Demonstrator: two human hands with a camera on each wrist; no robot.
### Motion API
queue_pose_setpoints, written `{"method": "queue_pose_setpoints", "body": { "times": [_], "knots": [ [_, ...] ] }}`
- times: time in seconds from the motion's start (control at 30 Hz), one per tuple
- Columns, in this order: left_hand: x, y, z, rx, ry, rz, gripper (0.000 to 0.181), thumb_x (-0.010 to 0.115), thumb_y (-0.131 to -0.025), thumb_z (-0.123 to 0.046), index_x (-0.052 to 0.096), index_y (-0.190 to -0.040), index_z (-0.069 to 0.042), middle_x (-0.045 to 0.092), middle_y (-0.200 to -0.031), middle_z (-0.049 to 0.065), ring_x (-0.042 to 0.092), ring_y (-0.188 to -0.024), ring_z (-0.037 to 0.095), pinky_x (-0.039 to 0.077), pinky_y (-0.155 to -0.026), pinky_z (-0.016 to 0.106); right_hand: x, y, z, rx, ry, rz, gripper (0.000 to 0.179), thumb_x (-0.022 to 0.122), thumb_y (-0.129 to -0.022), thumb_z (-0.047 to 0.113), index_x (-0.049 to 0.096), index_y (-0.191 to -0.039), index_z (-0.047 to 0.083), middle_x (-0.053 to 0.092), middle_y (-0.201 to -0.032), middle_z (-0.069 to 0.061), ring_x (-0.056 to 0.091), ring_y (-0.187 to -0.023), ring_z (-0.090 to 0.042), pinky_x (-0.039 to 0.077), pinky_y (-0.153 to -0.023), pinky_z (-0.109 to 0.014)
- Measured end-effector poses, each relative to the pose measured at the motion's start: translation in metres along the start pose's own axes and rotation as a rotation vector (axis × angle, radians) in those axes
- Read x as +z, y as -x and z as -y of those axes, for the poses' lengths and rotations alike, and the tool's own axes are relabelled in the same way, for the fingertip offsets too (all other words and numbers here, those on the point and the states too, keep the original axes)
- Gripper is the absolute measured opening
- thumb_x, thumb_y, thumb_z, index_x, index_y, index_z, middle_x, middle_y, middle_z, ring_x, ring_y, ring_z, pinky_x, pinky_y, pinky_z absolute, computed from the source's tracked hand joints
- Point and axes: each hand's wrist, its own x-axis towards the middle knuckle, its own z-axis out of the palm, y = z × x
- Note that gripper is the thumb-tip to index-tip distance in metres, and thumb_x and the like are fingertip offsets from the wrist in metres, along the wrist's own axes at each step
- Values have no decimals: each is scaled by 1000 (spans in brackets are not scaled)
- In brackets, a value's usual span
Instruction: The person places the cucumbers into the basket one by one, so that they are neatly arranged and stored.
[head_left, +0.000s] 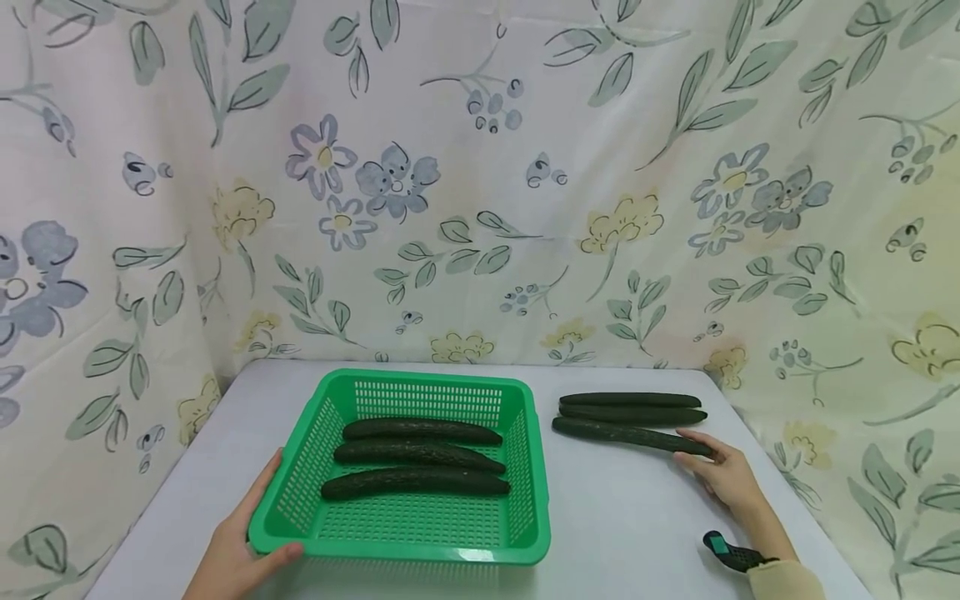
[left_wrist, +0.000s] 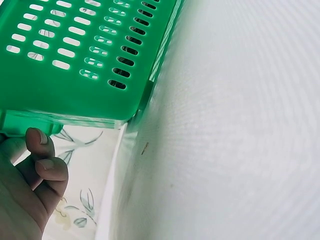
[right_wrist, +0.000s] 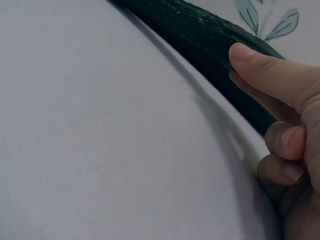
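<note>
In the head view, my right hand pinches the right end of a long dark green cucumber between thumb and fingers. The right wrist view shows the thumb pressed along the side of this cucumber. Two more cucumbers lie side by side just behind it. My left hand grips the front left corner of a green plastic basket, thumb at the front rim and fingers along the left side. Curled fingers show by the rim in the left wrist view. Inside the basket lie three cucumbers, roughly parallel.
A white table carries everything. Floral cloth hangs behind it and along both sides. On my right wrist is a dark band with a small screen.
</note>
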Motion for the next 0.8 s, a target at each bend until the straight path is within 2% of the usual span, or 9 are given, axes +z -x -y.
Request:
{"method": "queue_pose_setpoints", "body": {
  "times": [0.07, 0.13, 0.27, 0.43, 0.57, 0.63, 0.8],
  "knots": [
    [0, 0, 0, -1, -9, -2, 117, 86, -88, -32, 5, -173, -28, 29, -170, 27, 45, -141, 59, 49, -104, 67, 1, 2, 1, 6, -33, -21, 62, 85, -92, 25, 62, -145, 1, 38, -55, 11, 36, -44, -6, 41, -42, -32],
    [0, 0, -1, 0, -27, -7, 118, 86, -87, -32, 6, -173, -27, 31, -169, 26, 48, -140, 57, 53, -102, 59, 3, 4, 2, 6, -49, -33, 59, 86, -92, 24, 65, -142, 0, 40, -56, 10, 37, -45, -6, 41, -42, -32],
    [0, 0, 0, 12, -49, -19, 118, 87, -86, -32, 7, -173, -28, 33, -169, 24, 51, -137, 54, 57, -99, 48, 7, 6, 9, -33, -23, -67, 50, 84, -94, 28, 70, -135, 3, 42, -56, 10, 38, -44, -8, 40, -40, -33],
    [0, 0, 1, 12, -48, -17, 119, 87, -86, -32, 6, -173, -32, 32, -170, 22, 48, -140, 55, 52, -103, 57, 10, 7, 25, -116, 29, -121, 47, 82, -95, 30, 71, -132, 3, 37, -54, 10, 35, -43, -11, 35, -38, -35],
    [1, 0, 1, 6, -42, -15, 119, 87, -86, -33, 5, -172, -32, 31, -170, 23, 46, -141, 57, 49, -104, 63, 8, 8, 43, -121, 8, -140, 46, 81, -96, 32, 72, -132, 5, 39, -57, 10, 38, -46, -12, 34, -40, -35],
    [1, 0, 1, 9, -39, -16, 119, 87, -86, -33, 5, -173, -31, 31, -170, 25, 47, -140, 57, 48, -104, 65, 7, 9, 50, -116, -39, -153, 42, 80, -97, 30, 73, -131, 7, 43, -60, 10, 39, -48, -11, 34, -41, -35],
    [0, 0, 0, 23, -33, -19, 120, 88, -85, -32, 6, -173, -30, 32, -169, 27, 47, -139, 59, 46, -105, 69, 8, 9, 69, -135, -238, -197, 28, 79, -98, 17, 78, -125, 13, 52, -62, 10, 39, -48, -9, 29, -43, -37]
  ]
}}
